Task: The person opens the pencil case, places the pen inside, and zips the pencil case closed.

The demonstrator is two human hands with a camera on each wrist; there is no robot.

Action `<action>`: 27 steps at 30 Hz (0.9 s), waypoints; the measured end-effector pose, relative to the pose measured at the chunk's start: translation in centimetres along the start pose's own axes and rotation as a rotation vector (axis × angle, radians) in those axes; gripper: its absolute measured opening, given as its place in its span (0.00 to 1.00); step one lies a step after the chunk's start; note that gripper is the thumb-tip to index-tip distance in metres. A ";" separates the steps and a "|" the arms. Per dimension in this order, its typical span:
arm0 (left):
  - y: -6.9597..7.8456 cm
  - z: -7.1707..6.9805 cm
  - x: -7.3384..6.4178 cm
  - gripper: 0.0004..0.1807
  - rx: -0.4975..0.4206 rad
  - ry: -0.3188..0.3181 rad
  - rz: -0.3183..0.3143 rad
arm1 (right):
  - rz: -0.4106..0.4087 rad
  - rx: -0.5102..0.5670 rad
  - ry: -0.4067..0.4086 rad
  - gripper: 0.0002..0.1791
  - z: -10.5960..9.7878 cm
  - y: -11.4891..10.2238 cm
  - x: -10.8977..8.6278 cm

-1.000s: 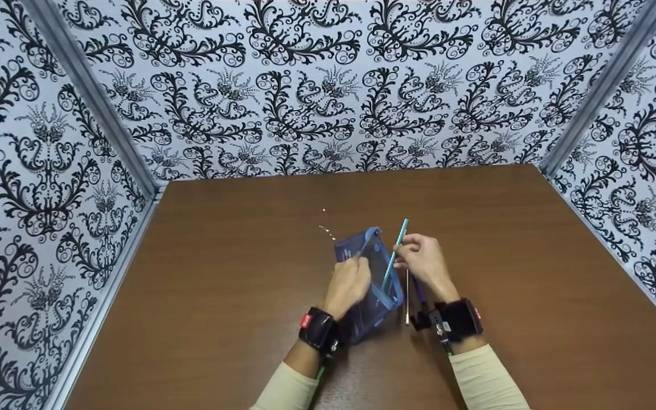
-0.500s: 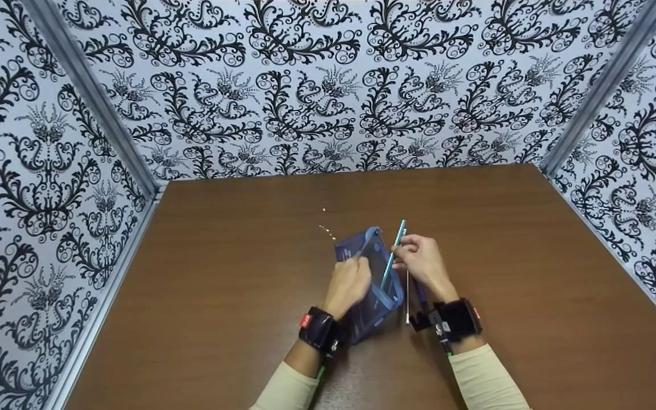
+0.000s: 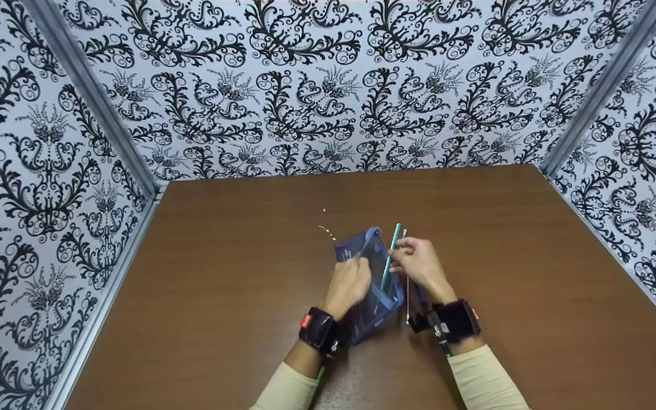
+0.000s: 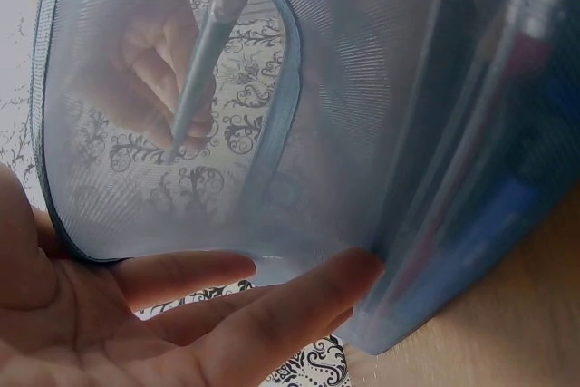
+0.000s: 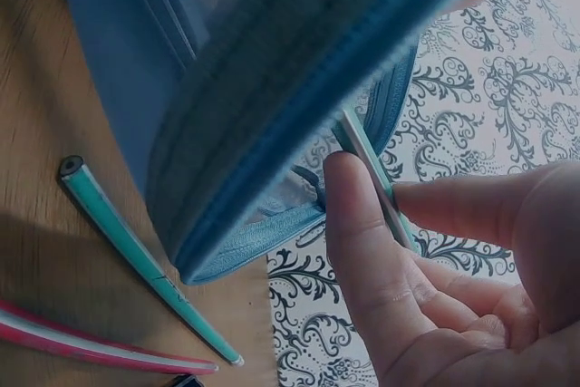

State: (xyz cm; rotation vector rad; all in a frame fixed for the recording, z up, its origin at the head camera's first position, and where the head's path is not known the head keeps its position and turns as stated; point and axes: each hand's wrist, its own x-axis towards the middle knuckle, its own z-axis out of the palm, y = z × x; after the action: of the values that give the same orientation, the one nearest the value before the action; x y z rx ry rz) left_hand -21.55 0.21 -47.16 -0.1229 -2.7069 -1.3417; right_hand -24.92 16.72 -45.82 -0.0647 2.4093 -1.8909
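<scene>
A blue mesh pencil case (image 3: 386, 300) stands tilted on the table with its zipped mouth facing right. My left hand (image 3: 351, 285) grips its upper side, and in the left wrist view the fingers (image 4: 313, 301) lie against the mesh. My right hand (image 3: 421, 265) pinches a teal pencil (image 3: 390, 253) between thumb and fingertips. The lower end of this pencil is inside the mouth of the case. Through the mesh, a dark pencil (image 4: 421, 115), a pinkish pencil (image 4: 453, 156) and something blue (image 4: 498, 215) show in the case.
On the table beside the case lie a green pencil (image 5: 136, 256) and a red pencil (image 5: 100, 349). Small golden glinting spots (image 3: 328, 230) trail behind the case. Patterned walls (image 3: 328, 85) close off the back and sides of the brown table (image 3: 220, 273).
My right hand has shifted slightly left and down with the teal pencil, whose top end now stands lower and further left. My left hand and the case have stayed put.
</scene>
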 end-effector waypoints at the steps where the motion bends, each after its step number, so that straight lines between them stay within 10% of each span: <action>1: 0.0 0.0 0.0 0.23 0.003 0.002 0.003 | -0.001 -0.004 -0.006 0.21 0.0 0.0 0.0; 27: -0.1 -0.1 0.0 0.23 -0.025 -0.015 -0.005 | 0.024 -0.005 -0.055 0.20 0.4 0.4 0.1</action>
State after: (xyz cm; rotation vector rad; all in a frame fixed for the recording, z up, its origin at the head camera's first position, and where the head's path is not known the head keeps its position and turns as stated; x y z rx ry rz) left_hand -21.58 0.09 -47.17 -0.1292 -2.7054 -1.3813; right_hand -24.94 16.45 -46.29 -0.0868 2.3686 -1.8479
